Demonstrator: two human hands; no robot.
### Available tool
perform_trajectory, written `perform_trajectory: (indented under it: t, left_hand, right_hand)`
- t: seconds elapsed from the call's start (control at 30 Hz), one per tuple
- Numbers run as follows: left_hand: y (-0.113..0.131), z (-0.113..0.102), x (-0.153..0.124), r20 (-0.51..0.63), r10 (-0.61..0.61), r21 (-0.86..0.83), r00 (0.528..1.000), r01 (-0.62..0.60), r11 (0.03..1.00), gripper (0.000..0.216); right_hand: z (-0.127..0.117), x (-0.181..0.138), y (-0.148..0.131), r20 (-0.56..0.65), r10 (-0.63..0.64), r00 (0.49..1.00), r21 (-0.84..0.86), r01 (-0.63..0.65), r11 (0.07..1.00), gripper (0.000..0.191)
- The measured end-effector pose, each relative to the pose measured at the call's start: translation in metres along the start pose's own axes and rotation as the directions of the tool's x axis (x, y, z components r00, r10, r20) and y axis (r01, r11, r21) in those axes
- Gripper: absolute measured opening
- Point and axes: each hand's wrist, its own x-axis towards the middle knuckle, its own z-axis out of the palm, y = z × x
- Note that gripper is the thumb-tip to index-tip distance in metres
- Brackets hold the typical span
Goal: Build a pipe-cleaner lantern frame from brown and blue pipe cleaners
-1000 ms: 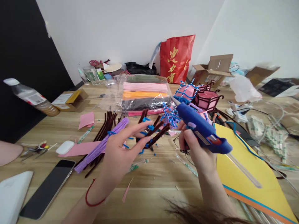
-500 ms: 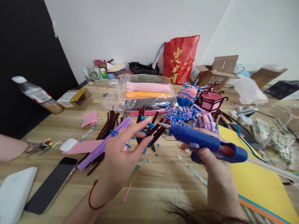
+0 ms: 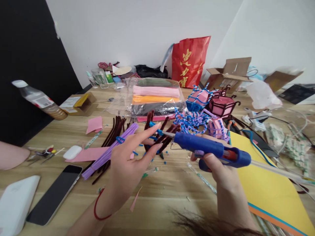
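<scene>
A blue hot glue gun (image 3: pixel 199 143) lies in my right hand (image 3: pixel 219 167), the fingers wrapped round its handle and a clear glue stick (image 3: pixel 270 168) running out of its back. My left hand (image 3: pixel 131 154) pinches a small frame of dark brown pipe cleaners (image 3: pixel 169 132) with blue pieces (image 3: pixel 152 124) on it. The gun's metal tip is at the frame, close to my left fingertips; whether it touches cannot be made out. Behind the left hand lie a bundle of purple pipe cleaners (image 3: pixel 98 159) and loose brown ones (image 3: pixel 112 131).
Beyond the hands are a plastic pack of coloured pipe cleaners (image 3: pixel 156 100), braided blue and lilac strands (image 3: pixel 189 121) and two pink lanterns (image 3: pixel 222 106). Yellow sheets (image 3: pixel 265 183) lie at right. A phone (image 3: pixel 55 193) and a drink bottle (image 3: pixel 39 100) are at left.
My right hand has moved the glue gun left, bringing its tip nearer the blue pieces and my left fingertips. The left hand and brown frame have stayed almost still.
</scene>
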Motion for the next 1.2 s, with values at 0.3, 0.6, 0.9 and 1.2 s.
perform_trajectory:
  t: [0.3, 0.6, 0.9, 1.2]
  left_hand:
    - [0.0000, -0.0011, 0.0006, -0.001, 0.032, 0.032, 0.999, -0.032, 0.999, 0.050]
    - [-0.0005, -0.0010, -0.0005, 0.006, 0.031, 0.030, 0.999, -0.032, 0.999, 0.051]
    - [-0.0019, 0.0009, -0.0008, -0.003, -0.012, -0.020, 1.000, 0.012, 1.000, 0.048]
    - [-0.0021, 0.0020, 0.0021, -0.033, 0.044, 0.011, 0.998, -0.044, 0.999, 0.048]
  right_hand:
    - [0.0010, 0.0029, -0.0024, 0.008, -0.030, 1.000, -0.030, 0.030, 0.999, 0.043]
    - [0.0002, 0.0017, -0.0013, 0.000, -0.034, 0.999, -0.046, 0.034, 0.998, 0.042]
    - [0.0012, 0.0032, -0.0071, 0.112, 0.059, 0.992, -0.021, -0.057, 0.998, 0.050]
    - [-0.0019, 0.0023, -0.0061, 0.132, 0.027, 0.991, -0.072, -0.018, 0.997, 0.039]
